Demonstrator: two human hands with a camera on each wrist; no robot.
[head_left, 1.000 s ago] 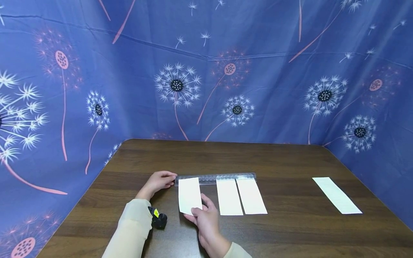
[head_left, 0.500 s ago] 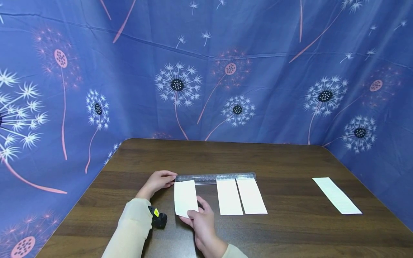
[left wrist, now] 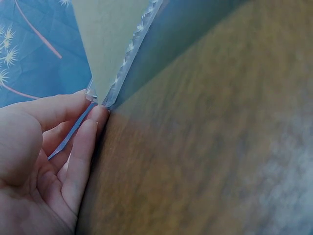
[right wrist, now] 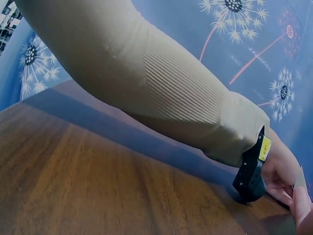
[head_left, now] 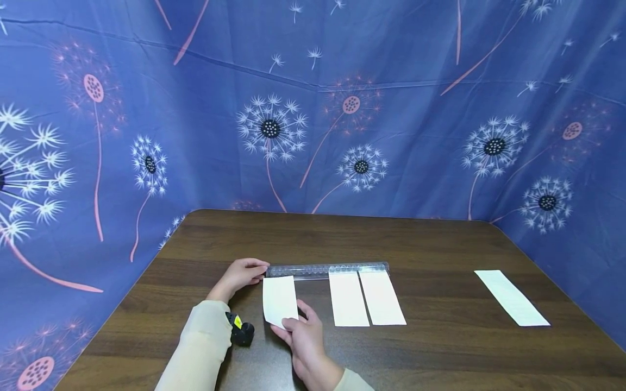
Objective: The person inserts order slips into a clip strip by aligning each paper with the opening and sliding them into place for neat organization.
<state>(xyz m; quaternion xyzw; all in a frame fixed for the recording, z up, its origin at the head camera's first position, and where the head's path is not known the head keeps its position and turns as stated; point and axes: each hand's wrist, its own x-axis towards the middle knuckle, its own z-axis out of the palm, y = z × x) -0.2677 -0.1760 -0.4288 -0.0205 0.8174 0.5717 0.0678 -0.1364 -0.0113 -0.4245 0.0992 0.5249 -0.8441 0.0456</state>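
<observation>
A clear, ridged plastic strip (head_left: 313,271) lies across the table, and my left hand (head_left: 240,276) pinches its left end between thumb and fingers. In the left wrist view that hand (left wrist: 54,147) grips the clear corner. My right hand (head_left: 308,339) holds a white card (head_left: 280,300) by its lower right corner, thumb on top. The card's far edge is at the strip's front side near the left end; whether it touches is unclear. Two more white cards (head_left: 349,301) (head_left: 383,298) lie side by side, their far edges under the strip's clear plastic.
A separate white card (head_left: 512,297) lies at the right of the brown wooden table (head_left: 430,250). A black wrist camera (head_left: 240,331) is strapped to the left sleeve (head_left: 200,339). Blue dandelion-print cloth (head_left: 415,108) hangs behind the table.
My right hand has shifted left and slightly nearer with the card, whose far edge has come down off the strip toward its front edge. The left hand has stayed at the strip's end.
</observation>
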